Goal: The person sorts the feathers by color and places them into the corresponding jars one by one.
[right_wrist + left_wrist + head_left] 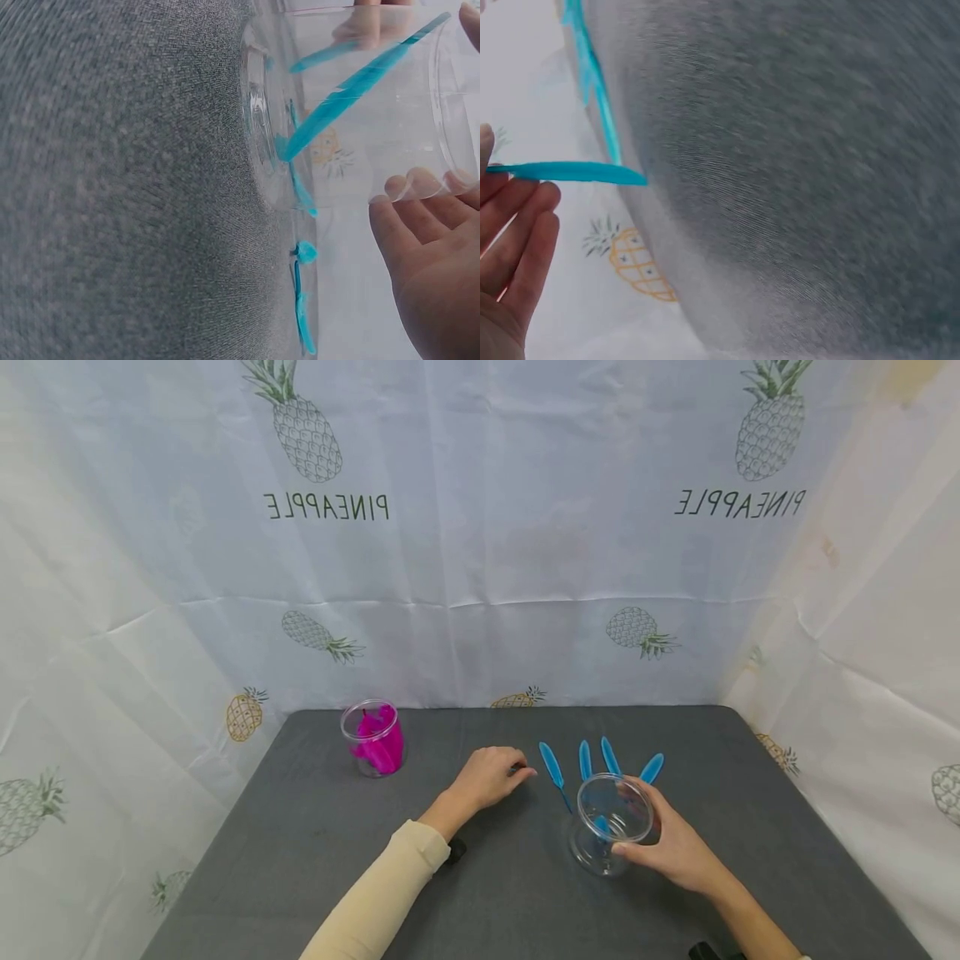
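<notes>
My left hand (491, 775) pinches a slim blue feather (577, 172) between thumb and fingers, its free end toward the grey tabletop. In the head view that feather is hidden behind the hand. With thumb and fingers around its side, my right hand (678, 843) holds a clear jar (598, 860), base close over the table. A blue feather (345, 97) leans diagonally inside the jar. Beyond the jar, several more blue feathers (552, 766) lie in a loose fan, the leftmost just right of my left fingertips.
A second clear jar (369, 702) with bright pink feather-like pieces (380, 742) in it stands at the back left of the dark grey table (300, 843). White cloth (480, 543) printed with pineapples hangs behind the table and along both sides.
</notes>
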A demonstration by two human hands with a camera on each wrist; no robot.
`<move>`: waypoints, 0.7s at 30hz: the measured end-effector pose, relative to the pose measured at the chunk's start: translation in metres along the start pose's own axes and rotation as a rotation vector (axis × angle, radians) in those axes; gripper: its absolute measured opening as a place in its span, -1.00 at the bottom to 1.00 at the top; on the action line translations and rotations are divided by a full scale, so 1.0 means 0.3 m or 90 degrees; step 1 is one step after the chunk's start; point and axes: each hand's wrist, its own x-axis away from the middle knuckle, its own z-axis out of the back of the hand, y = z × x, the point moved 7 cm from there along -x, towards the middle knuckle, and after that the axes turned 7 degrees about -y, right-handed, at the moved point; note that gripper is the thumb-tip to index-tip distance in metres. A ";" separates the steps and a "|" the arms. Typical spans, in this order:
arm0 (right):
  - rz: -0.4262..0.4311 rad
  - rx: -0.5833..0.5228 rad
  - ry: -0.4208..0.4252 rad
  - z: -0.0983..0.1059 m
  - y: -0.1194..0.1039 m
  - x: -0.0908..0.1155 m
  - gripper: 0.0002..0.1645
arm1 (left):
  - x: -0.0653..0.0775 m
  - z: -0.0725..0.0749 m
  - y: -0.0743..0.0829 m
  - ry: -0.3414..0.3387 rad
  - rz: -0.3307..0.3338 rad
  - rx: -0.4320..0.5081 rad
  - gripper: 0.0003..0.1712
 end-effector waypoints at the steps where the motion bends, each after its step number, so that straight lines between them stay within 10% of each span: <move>1: 0.000 0.001 0.000 0.000 0.000 0.001 0.10 | 0.000 0.006 -0.001 0.008 0.003 0.007 -0.76; 21: -0.011 -0.001 -0.002 -0.001 -0.001 0.003 0.12 | 0.006 0.127 0.064 0.138 -0.074 0.145 -0.89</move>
